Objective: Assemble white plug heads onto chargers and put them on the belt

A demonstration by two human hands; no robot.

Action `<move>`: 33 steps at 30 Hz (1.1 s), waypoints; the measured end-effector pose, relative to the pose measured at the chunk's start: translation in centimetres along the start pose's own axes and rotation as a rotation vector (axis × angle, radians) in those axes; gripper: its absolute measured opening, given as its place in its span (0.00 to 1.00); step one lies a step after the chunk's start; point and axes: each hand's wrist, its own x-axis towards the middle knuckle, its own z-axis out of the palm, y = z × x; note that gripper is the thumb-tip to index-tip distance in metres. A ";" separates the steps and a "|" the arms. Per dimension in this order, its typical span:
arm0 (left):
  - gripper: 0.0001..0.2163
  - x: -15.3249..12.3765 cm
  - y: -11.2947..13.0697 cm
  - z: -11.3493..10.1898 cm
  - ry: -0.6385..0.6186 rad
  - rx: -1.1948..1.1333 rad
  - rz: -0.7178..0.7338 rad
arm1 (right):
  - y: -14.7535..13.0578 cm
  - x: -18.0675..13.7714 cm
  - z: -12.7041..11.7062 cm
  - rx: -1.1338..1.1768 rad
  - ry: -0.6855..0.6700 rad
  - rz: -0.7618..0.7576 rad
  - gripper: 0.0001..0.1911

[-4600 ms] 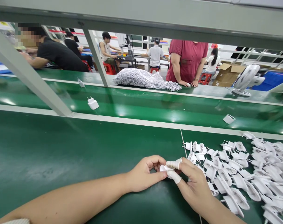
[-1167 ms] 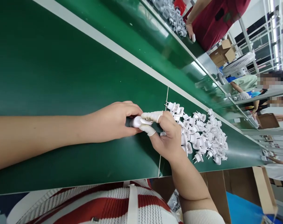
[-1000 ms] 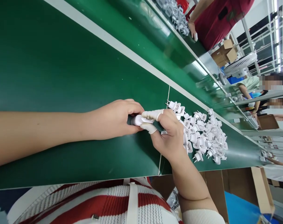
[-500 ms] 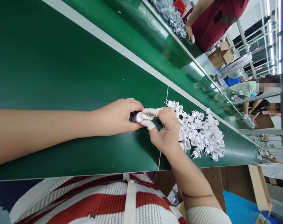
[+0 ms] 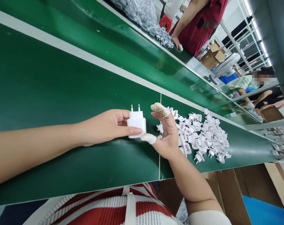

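Between the thumb and fingers of my left hand (image 5: 113, 126) is a white two-pin charger plug (image 5: 136, 123), its metal pins pointing away from me. To the right of it, my right hand (image 5: 166, 132) is open, thumb and fingers spread apart. White finger covers sit on its thumb and on at least one finger, and the thumb tip lies close to the plug's lower right corner; whether it touches, I cannot tell. Just beyond that hand, a heap of white plug pieces (image 5: 202, 134) lies on the green work surface (image 5: 73, 90), partly hidden by the hand.
A glass-like barrier (image 5: 184, 67) runs along the far side. Behind it, a person in dark red (image 5: 198, 25) leans a hand beside another pile of plug pieces (image 5: 165, 37). A white fan (image 5: 226, 64) and other people stand further right. Cardboard boxes (image 5: 228, 190) are below the table edge.
The plug has turned so its broad face and pins show. My right hand has let go of it and spread its fingers. The whole view has shifted and tilted slightly.
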 end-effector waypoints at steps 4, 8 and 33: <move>0.23 -0.5 0.3 -0.1 -0.118 -0.087 -0.077 | -0.6 0.0 -0.1 -0.013 -0.143 -0.112 0.45; 0.21 -0.7 0.5 -0.2 -0.200 -0.144 -0.054 | -0.9 0.1 0.1 -0.008 -0.174 -0.151 0.31; 0.27 -1.4 0.7 1.2 -0.249 -0.732 -0.270 | -0.7 -0.3 1.2 0.178 -0.029 0.291 0.38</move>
